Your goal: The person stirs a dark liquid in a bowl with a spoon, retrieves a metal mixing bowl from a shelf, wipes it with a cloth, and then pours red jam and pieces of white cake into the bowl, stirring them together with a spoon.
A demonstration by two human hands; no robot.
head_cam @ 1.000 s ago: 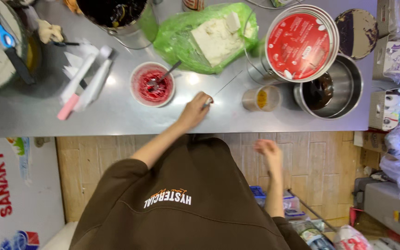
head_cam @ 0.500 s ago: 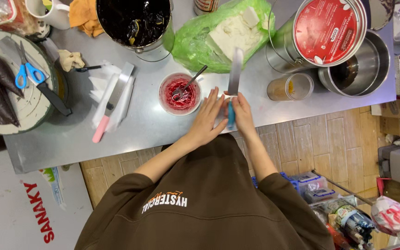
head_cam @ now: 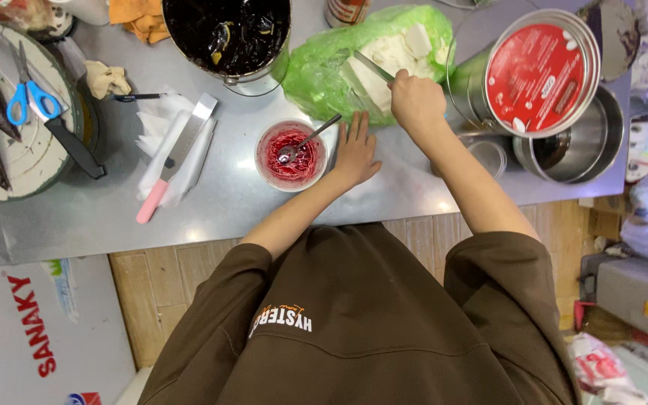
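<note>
My right hand (head_cam: 416, 101) is closed around the handle of a knife (head_cam: 373, 66), whose blade lies across pale white blocks (head_cam: 384, 64) on a green plastic bag (head_cam: 316, 64). My left hand (head_cam: 355, 150) rests flat on the steel counter (head_cam: 226, 202), fingers apart, just right of a small cup of red shreds (head_cam: 290, 154) with a metal spoon (head_cam: 307, 140) in it.
A pot of dark liquid (head_cam: 226, 34) stands at the back. A pink-handled knife (head_cam: 178, 154) lies on white paper at left, beside a round board with blue scissors (head_cam: 28, 94). A red-lidded can (head_cam: 538, 67), a steel pot (head_cam: 571, 146) and a small glass (head_cam: 489, 154) are at right.
My right hand has carried the knife from the counter's front edge up onto the white blocks on the green bag. My left hand let go of it and settled flat beside the red cup.
</note>
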